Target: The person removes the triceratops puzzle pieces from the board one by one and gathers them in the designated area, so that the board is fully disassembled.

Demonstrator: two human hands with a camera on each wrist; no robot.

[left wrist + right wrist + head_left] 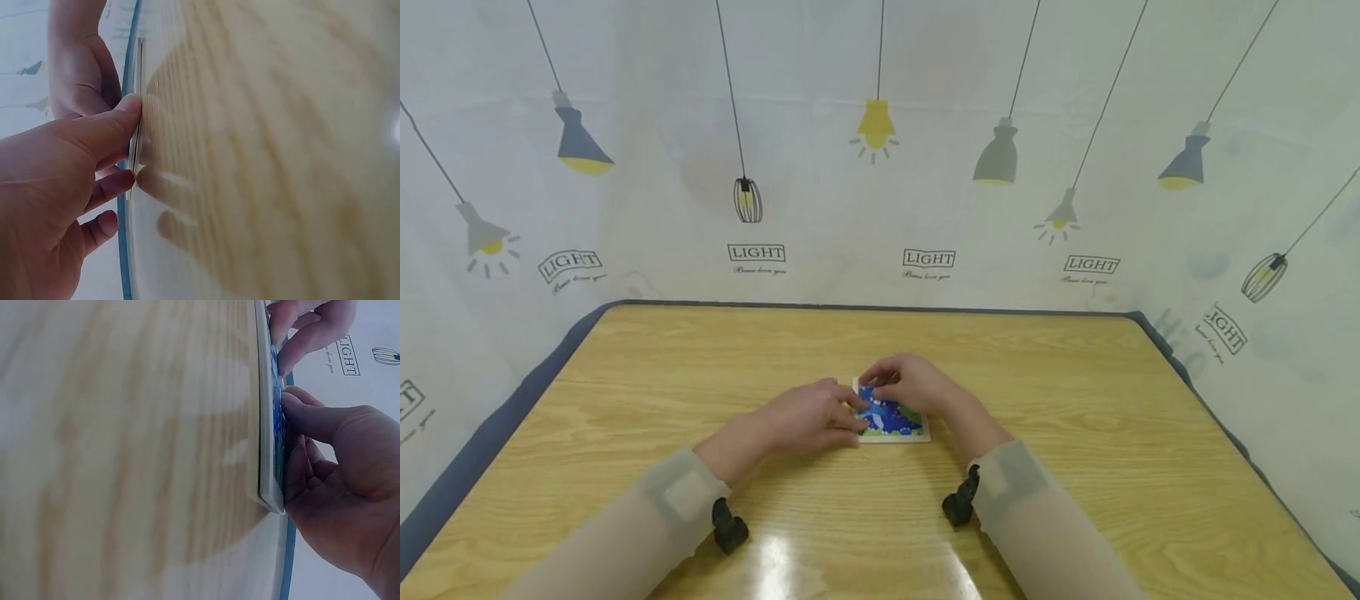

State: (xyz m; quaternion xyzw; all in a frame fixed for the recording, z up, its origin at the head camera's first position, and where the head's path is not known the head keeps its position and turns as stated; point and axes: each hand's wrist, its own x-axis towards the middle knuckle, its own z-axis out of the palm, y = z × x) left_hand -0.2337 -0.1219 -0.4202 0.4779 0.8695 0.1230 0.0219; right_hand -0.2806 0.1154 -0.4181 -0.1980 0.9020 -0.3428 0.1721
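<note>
A small jigsaw puzzle board lies flat on the table, with a white border and a blue dinosaur picture over green. My left hand rests its fingertips on the board's left side. In the left wrist view its thumb and a lower fingertip meet the board's thin edge. Over the upper left of the picture is my right hand, thumb and index finger close together on it. The right wrist view shows its thumb against the picture, other fingers curled beneath. I cannot tell whether it pinches a piece or only presses.
The wood-grain table has a dark edge along its back and sides. Behind it hangs a pale curtain printed with lamps and "LIGHT" labels. Small black cameras are strapped at both sleeve cuffs.
</note>
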